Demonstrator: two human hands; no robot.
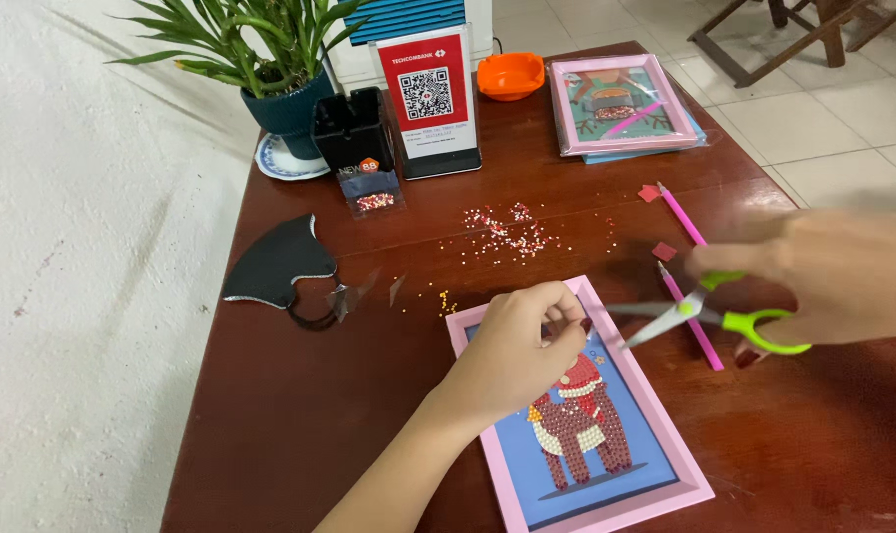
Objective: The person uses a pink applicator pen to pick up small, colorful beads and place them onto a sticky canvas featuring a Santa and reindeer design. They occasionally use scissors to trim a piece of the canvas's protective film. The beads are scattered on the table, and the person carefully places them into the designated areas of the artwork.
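Observation:
A pink-framed bead picture (655, 415) of a brown animal on blue lies on the dark wooden table (300, 415). My left hand (517, 350) rests on its upper edge, fingertips pinching a thin clear film there. My right hand (823, 271), blurred, holds green-handled scissors (705, 316) with the blades parted and pointing left toward the left hand's fingertips. Two pink pens (690, 316) lie just under and behind the scissors.
Loose small beads (507, 232) are scattered mid-table. A black face mask (275, 266) lies at left, clear film scraps (354, 294) beside it. At the back stand a potted plant (270, 69), a black box (354, 133), a sign stand (428, 99), an orange dish (510, 74) and a second framed picture (621, 104).

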